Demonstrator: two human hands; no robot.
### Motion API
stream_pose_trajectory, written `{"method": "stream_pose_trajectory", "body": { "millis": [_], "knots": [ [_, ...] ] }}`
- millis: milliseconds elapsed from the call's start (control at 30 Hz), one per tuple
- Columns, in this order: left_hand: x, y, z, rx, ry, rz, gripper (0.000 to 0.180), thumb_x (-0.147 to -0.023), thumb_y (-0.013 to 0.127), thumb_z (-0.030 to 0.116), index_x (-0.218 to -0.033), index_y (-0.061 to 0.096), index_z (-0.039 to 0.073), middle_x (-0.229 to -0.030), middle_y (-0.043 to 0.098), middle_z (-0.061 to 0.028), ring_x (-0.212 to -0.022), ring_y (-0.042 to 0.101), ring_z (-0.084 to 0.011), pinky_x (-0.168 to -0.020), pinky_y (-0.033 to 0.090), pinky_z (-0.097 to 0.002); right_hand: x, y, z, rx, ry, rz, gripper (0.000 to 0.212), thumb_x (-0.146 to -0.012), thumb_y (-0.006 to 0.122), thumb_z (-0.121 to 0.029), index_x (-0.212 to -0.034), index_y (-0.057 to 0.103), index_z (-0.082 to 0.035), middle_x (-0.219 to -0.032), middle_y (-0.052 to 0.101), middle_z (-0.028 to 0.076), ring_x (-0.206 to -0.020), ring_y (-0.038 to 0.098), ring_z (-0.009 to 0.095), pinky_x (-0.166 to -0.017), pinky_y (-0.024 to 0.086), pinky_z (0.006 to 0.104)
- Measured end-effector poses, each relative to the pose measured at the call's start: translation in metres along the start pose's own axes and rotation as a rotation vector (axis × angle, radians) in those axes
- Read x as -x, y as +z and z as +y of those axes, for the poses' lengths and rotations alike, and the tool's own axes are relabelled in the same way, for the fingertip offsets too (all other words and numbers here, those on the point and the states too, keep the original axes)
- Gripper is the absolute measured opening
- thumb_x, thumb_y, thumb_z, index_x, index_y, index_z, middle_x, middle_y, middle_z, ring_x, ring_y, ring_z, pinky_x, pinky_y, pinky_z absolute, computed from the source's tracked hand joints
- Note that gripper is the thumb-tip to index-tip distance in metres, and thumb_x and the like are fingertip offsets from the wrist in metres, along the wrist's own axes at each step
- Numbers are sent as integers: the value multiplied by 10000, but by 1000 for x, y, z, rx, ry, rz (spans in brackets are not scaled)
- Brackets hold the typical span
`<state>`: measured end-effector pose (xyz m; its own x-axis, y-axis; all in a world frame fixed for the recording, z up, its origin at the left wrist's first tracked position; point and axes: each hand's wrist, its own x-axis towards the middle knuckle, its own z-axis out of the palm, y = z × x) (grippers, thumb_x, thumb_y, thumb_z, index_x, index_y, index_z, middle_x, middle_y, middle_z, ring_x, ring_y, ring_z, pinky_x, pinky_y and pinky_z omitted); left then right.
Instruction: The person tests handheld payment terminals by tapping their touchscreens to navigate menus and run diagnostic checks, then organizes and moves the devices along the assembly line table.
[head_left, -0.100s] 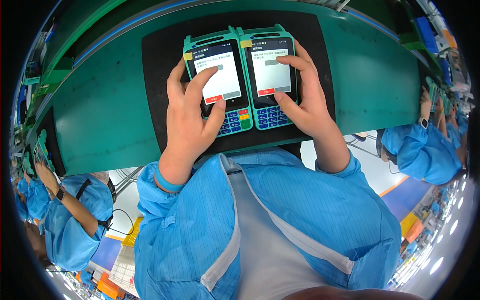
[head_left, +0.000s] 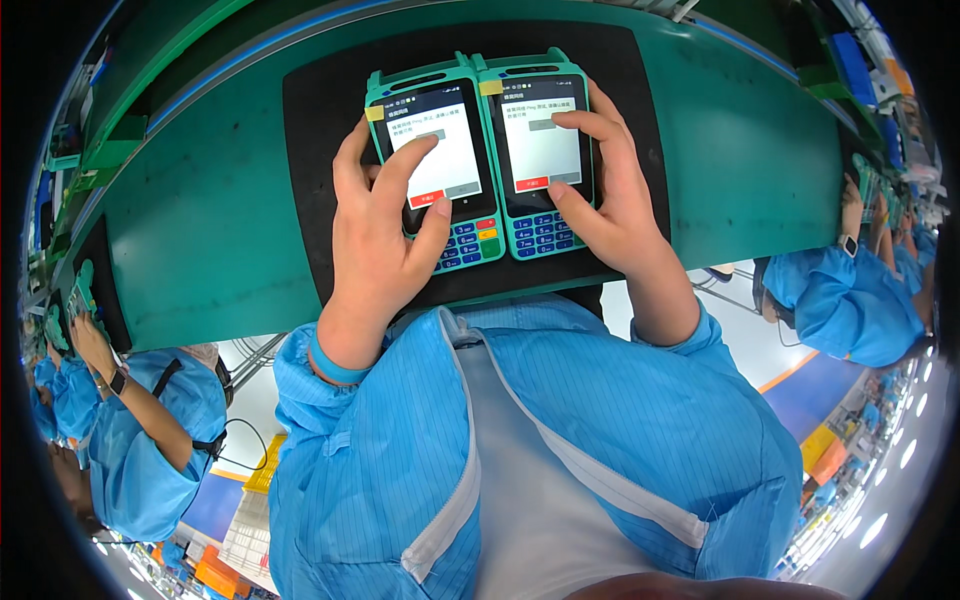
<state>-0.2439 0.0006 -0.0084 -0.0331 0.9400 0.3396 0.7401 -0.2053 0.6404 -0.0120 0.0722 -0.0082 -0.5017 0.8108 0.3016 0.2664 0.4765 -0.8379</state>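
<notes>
Two payment terminals lie side by side, each with a teal casing, a lit touchscreen and a blue keypad. Around the left edge of the left payment terminal (head_left: 458,165) curl the fingers of my left hand (head_left: 383,235). Its index fingertip is at a grey button on the screen, and the thumb is by the screen's lower edge. My right hand (head_left: 622,215) wraps the right side of the right payment terminal (head_left: 542,155). There, too, the index fingertip is at a grey button and the thumb sits near the red one. Both hands partly cover the keypads.
Under the terminals is a black mat (head_left: 330,90) on a green workbench (head_left: 220,220). Co-workers in blue smocks sit at the left (head_left: 150,450) and right (head_left: 845,290), their hands on similar teal devices. A yellow crate (head_left: 262,468) stands low on the left.
</notes>
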Motion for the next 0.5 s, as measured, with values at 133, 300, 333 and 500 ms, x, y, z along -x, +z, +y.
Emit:
{"method": "stream_pose_trajectory", "body": {
  "millis": [133,300,333,500],
  "knots": [
    [0,1,1,22,-6,7,461,-806,652,142,-1259,575,104,-1385,357,-261,-871,601,-243,-739,544,-356,2,0,0,12,-2,3,533,-800,649,-76,-1299,467,-122,-1525,231,269,-1384,318,432,-1094,315,463],
    [0,-1,1,-3,-4,-2,460,-807,652,141,-1259,579,99,-1382,358,-264,-882,605,-246,-741,547,-356,1,0,-1,32,2,3,531,-804,645,-71,-1301,466,-124,-1526,230,267,-1384,317,434,-1092,319,464],
    [-1,-1,1,-7,-3,-5,460,-807,652,142,-1259,580,98,-1381,358,-264,-884,606,-246,-742,548,-355,1,0,-1,34,0,-3,532,-804,646,-70,-1301,466,-124,-1527,230,267,-1384,317,433,-1092,320,464],
    [-1,0,0,18,-23,-14,465,-808,650,152,-1264,577,97,-1384,353,-264,-911,611,-254,-762,550,-362,0,0,-1,23,-4,-8,535,-803,648,-71,-1303,466,-127,-1528,226,265,-1387,313,432,-1089,327,462]
  ]
}}
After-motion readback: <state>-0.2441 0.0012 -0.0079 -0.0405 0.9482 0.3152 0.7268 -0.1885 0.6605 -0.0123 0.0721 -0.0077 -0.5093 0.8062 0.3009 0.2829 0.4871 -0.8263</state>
